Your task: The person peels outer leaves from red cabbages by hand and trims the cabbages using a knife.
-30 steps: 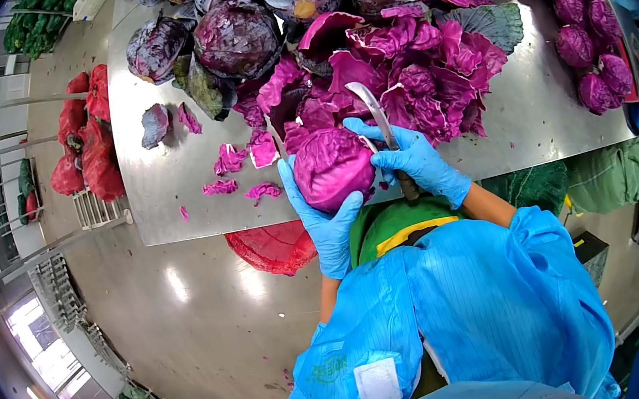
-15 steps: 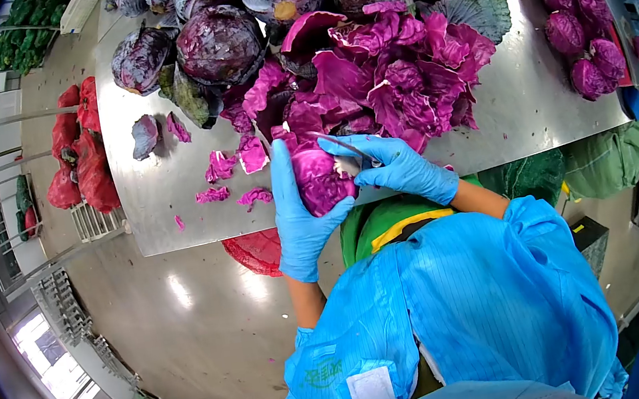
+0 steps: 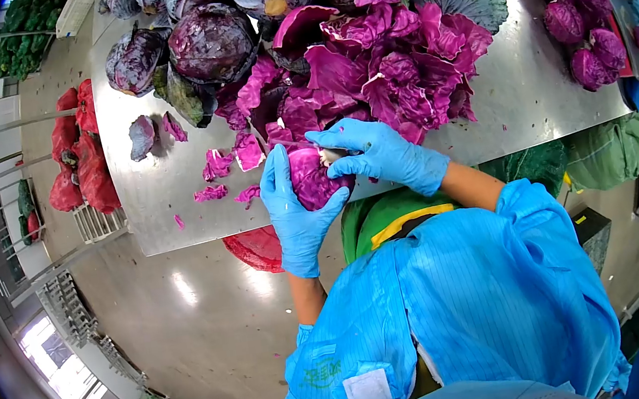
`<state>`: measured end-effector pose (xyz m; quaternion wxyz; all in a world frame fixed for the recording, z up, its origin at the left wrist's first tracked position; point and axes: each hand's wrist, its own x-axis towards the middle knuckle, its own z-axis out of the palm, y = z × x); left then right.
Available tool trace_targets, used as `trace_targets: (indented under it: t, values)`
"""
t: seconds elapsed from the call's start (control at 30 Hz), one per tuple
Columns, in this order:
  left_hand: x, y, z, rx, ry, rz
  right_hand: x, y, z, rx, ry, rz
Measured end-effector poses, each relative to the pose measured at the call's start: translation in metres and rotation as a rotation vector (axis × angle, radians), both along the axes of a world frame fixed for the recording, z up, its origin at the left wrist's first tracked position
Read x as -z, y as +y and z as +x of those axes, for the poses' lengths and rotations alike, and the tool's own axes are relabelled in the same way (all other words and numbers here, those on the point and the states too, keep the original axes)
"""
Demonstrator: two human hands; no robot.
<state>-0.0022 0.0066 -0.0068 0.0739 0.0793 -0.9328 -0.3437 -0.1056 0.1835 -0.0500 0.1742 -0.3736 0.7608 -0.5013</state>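
Note:
Near the table's front edge, my left hand is wrapped round the left side of a small peeled red cabbage, thumb below it. The pale cut stem of the cabbage faces my right hand. That hand is closed at the stem, index finger and thumb pinched on a small knife, of which only a dark sliver shows between the fingers. Both hands wear blue gloves. Just beyond them lies a heap of loose purple cabbage leaves, with several torn scraps to the left.
Unpeeled dark red cabbages sit at the back left of the metal table. Peeled ones are grouped at the right. Red net sacks stand on the left; a green sack is below the right edge.
My right hand has shifted slightly up, its fingers now closer over the stem, and less of the knife shows. The cabbage stays in my left hand, slightly turned.

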Motion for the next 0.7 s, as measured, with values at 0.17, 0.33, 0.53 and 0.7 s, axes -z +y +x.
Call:
trace_targets:
  t: [0.17,0.33,0.53,0.7]
  values:
    - [0.009,0.004,0.005,-0.019,0.091,0.042,0.01,-0.009,0.003,0.092,0.46,0.06]
    - [-0.001,0.019,0.02,-0.163,0.069,0.054,0.015,-0.019,0.005,0.395,-0.04,-0.251]
    - [-0.01,0.014,0.026,-0.124,-0.062,0.12,-0.032,-0.01,0.021,0.144,-0.202,0.096]
    - [-0.017,0.052,0.041,-0.174,-0.091,-0.027,-0.04,-0.002,0.023,0.138,-0.117,0.252]
